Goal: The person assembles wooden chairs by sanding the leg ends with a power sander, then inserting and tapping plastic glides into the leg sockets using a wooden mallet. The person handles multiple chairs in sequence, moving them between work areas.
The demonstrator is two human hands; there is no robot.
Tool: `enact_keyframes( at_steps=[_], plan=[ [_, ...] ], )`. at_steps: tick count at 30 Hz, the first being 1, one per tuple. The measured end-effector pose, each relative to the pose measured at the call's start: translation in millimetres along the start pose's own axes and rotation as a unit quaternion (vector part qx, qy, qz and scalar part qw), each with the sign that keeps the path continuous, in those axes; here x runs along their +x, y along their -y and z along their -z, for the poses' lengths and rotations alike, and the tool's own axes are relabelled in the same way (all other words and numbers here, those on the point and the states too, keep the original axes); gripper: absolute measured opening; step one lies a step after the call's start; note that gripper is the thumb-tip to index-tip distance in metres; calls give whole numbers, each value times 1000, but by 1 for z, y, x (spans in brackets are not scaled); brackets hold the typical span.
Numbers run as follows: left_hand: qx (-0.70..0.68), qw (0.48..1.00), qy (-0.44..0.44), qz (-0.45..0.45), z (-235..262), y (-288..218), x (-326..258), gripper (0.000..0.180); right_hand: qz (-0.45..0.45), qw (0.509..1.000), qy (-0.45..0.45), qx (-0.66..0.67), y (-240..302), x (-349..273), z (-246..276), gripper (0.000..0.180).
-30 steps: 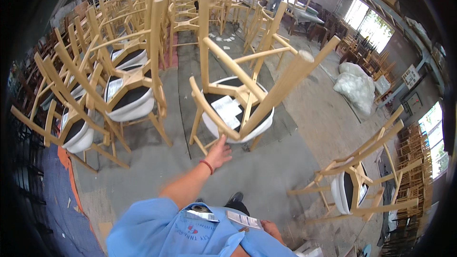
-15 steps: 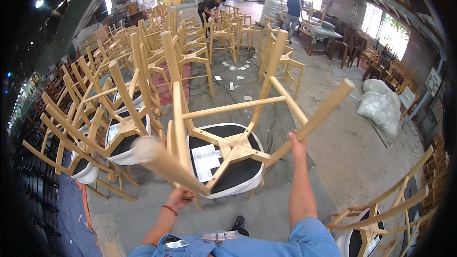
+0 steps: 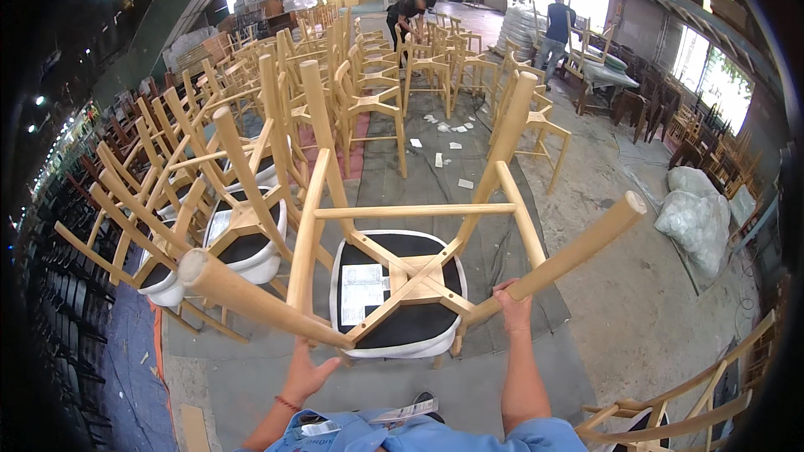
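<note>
An upside-down wooden chair (image 3: 419,276) stands before me, its light legs pointing up. Its seat underside is black with a pale rim, and a white paper label (image 3: 362,289) lies on it beside crossed wooden braces. My right hand (image 3: 512,308) is closed round the lower part of the near right leg (image 3: 578,247). Beneath the near left leg (image 3: 260,297), my left hand (image 3: 306,372) has its thumb stretched away to the right. Its fingertips are partly hidden by the wood and seem to touch it.
Several upturned chairs (image 3: 243,234) crowd close on the left. More wooden chairs (image 3: 377,100) stand in rows ahead. Another chair (image 3: 670,410) is at the lower right. Plastic-wrapped bundles (image 3: 693,219) lie on the right. Two people (image 3: 406,17) work farther back; paper scraps (image 3: 440,159) litter the floor.
The chair has turned and levelled, its near left leg swinging left and down. My left hand has loosened with its thumb spread; my right hand has slid lower down its leg.
</note>
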State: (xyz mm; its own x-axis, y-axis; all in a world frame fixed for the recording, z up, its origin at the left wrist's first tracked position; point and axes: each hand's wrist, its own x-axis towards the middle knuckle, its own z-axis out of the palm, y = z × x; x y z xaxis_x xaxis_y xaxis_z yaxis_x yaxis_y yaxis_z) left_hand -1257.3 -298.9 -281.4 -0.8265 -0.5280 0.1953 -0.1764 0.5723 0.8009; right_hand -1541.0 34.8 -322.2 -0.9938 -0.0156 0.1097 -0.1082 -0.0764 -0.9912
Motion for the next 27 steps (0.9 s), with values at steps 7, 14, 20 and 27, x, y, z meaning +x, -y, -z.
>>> enact_keyframes(
  at_steps=[7,14,20,27],
  plan=[
    [-344,937,-64,4,32,29,78,22,18,998,-66,-4,34,-34,-35,17],
    [-441,897,28,2,98,52,201,16,57,976,-198,-70,156,-134,-122,23],
    [-496,827,263,-25,161,3,341,24,11,937,-336,-101,260,-241,-222,23],
    [-482,701,526,-21,187,-157,429,23,-37,798,-572,-185,446,-350,-376,24]
  ],
)
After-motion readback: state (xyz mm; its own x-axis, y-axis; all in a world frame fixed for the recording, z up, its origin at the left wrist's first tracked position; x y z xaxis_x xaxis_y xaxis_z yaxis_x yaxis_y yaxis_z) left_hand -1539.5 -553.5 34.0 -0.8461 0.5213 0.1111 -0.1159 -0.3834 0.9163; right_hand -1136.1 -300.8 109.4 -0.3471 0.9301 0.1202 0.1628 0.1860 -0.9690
